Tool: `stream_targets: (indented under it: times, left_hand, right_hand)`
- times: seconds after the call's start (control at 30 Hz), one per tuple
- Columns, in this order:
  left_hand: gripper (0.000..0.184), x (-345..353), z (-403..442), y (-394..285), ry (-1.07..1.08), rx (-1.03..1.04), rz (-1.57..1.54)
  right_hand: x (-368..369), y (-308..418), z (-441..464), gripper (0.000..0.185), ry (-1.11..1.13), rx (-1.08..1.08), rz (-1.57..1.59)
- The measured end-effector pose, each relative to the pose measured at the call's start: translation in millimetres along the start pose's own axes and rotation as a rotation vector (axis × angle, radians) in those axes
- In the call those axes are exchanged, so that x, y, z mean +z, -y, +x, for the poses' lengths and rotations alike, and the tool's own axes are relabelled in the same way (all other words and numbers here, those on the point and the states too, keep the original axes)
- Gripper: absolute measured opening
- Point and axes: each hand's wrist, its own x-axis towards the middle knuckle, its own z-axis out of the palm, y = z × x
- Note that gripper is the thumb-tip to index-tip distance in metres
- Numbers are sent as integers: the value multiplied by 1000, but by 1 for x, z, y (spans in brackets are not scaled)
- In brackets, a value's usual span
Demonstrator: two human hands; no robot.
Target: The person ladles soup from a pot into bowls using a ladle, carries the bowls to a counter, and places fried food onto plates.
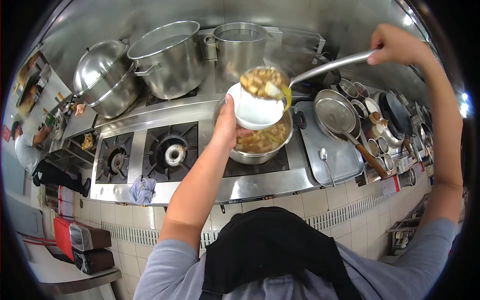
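My left hand [227, 124] grips a white bowl [257, 112] by its left side, above a steel pot [255, 159] of chunky brown stew [264, 140] on the stove. High on the right, my right hand [392, 46] is closed round the handle end of a steel ladle [332, 65]. The ladle's cup, full of stew chunks [262, 83], is over the bowl's upper rim. A yellow-green strip [287, 97] hangs from the cup's right edge. What lies inside the bowl is mostly hidden.
Large steel pots [172, 65] stand behind the burners [174, 154]. A cloth [143, 190] hangs at the stove's front edge. To the right, a tray [345, 167] holds a spoon [325, 162] and a strainer [336, 114]. Another person [27, 150] stands at far left.
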Motion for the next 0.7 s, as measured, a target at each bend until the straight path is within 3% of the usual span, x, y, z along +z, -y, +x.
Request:
stream_targets:
  times: [0.07,0.23,0.3,0.43,0.57,0.63,0.7]
  left_hand:
    - [75,10,-9,-5,35,-29,-52]
    - [73,17,-19,-7,7,-14,-86]
    - [80,20,-28,-13,-18,-1,-97]
    - [73,9,-25,-11,-41,-1,-127]
    - [72,0,-34,-17,-76,-4,-143]
    - [71,-6,-34,-13,-79,-8,-161]
    - [77,-12,-36,-10,-83,21,-162]
  right_hand:
    - [23,26,-8,38,-237,-151,-148]
    - [34,81,-29,33,-204,-131,-289]
    - [34,99,-37,33,-152,-44,-377]
    - [52,102,-56,24,-506,-242,-466]
    - [55,103,-63,22,-646,-281,-556]
    - [54,102,-66,23,-855,-345,-581]
    - [47,98,-67,23,-865,-315,-605]
